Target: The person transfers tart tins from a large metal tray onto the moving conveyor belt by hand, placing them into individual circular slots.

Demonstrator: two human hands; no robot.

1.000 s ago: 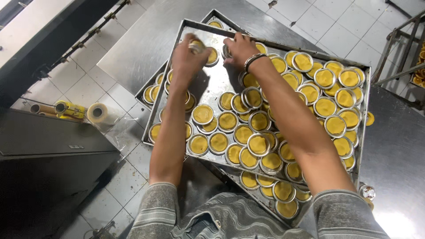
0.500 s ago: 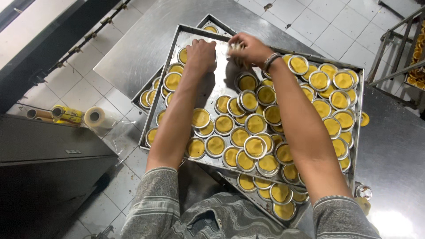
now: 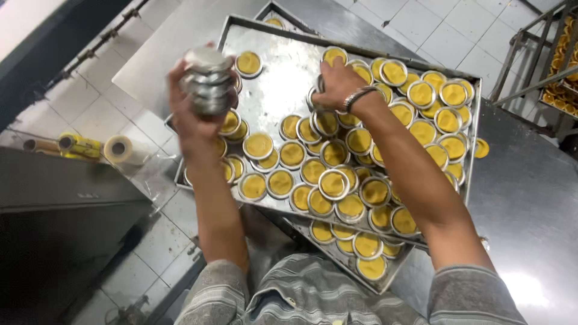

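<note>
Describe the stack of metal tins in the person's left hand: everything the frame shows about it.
The stack of tins is a short column of small, round, shiny silver moulds nested one inside another, apparently empty and turned bottom up, though motion blurs it. It leans slightly. The left hand grips it from below and behind, fingers wrapped around its sides, holding it raised above the left end of the top tray, clear of the filled tins there.

Left hand grips a stack of empty metal tins, raised above the metal tray. Right hand rests on filled tart tins near the tray's far edge. Tray sits on the steel tabletop.
</note>
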